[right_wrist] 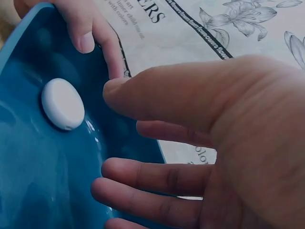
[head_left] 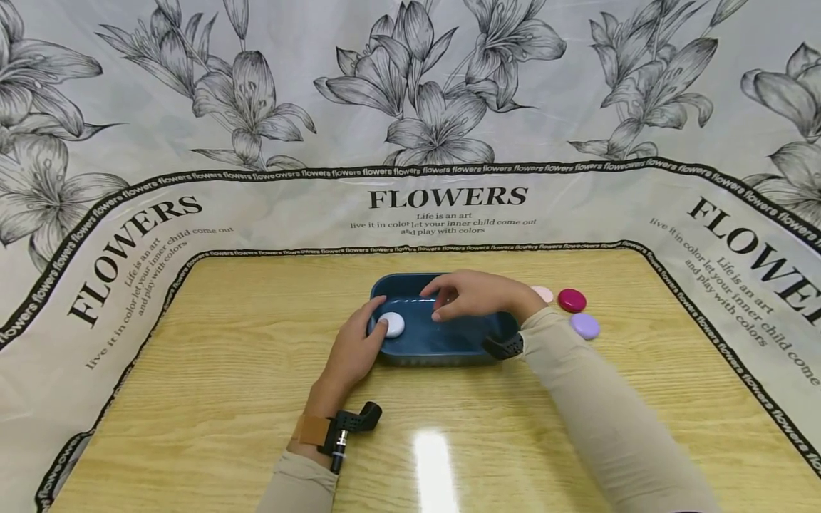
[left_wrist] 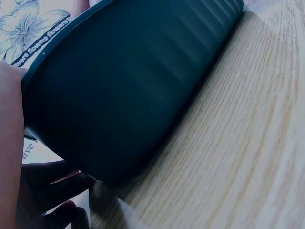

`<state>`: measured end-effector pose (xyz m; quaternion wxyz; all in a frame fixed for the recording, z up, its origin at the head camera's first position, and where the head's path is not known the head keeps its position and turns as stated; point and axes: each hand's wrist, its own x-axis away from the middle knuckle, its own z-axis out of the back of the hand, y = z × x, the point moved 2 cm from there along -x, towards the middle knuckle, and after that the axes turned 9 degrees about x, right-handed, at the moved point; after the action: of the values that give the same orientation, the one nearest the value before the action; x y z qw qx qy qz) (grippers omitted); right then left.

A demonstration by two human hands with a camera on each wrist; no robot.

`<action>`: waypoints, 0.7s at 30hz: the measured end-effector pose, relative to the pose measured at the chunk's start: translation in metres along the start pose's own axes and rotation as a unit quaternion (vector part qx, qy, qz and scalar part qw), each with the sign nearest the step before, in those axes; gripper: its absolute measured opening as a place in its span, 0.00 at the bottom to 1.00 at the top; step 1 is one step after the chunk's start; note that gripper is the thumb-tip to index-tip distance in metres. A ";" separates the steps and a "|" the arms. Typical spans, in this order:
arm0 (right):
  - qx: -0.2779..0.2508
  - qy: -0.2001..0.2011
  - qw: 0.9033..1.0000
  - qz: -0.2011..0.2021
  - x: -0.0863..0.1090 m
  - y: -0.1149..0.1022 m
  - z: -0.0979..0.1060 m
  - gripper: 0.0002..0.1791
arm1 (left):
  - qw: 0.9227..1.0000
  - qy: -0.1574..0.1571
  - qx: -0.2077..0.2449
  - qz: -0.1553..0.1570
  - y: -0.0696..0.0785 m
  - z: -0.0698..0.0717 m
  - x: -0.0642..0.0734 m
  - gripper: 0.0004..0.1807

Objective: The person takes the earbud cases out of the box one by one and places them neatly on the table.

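Note:
A dark blue rectangular tray point(head_left: 442, 340) sits on the wooden table. Inside its left end lies a round white disc point(head_left: 393, 324), smooth and rounded, seen closer in the right wrist view as a white disc point(right_wrist: 63, 104). My left hand point(head_left: 355, 342) grips the tray's left end, thumb over the rim near the disc and fingers along the outer wall. Over the middle of the tray hovers my right hand point(head_left: 477, 291), its fingers spread and loosely bent. Nothing shows between its thumb and fingers in the right wrist view.
To the right of the tray lie a pale pink disc point(head_left: 544, 293), partly behind the right wrist, a magenta disc point(head_left: 572, 300) and a lilac disc point(head_left: 585, 326). A white flower-printed cloth point(head_left: 442, 228) borders the table point(head_left: 256, 370) at the back and sides.

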<state>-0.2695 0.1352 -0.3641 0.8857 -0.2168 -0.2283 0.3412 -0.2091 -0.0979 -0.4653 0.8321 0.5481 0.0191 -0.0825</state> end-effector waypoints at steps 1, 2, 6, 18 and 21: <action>0.002 -0.002 1.000 0.000 -0.003 -0.001 -0.001 0.29 | 1.000 0.000 0.000 -0.001 0.000 0.000 0.000 0.26; 0.004 -0.005 1.000 -0.001 -0.006 -0.002 -0.001 0.29 | 1.000 0.000 -0.001 -0.002 0.000 0.000 0.000 0.26; 0.008 -0.012 1.000 -0.005 -0.018 -0.004 -0.004 0.29 | 1.000 0.000 -0.003 -0.007 0.001 0.000 0.001 0.26; 0.025 -0.053 0.998 0.002 -0.045 -0.012 -0.014 0.29 | 1.000 0.004 -0.004 -0.026 -0.001 0.002 0.001 0.28; 0.018 -0.065 0.998 0.001 -0.050 -0.013 -0.016 0.29 | 1.000 0.003 -0.005 -0.028 -0.002 0.002 0.000 0.28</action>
<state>-0.2876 0.0879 -0.3830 0.8725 -0.1786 -0.2786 0.3595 -0.2095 -0.1004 -0.4664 0.8324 0.5430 0.0370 -0.1042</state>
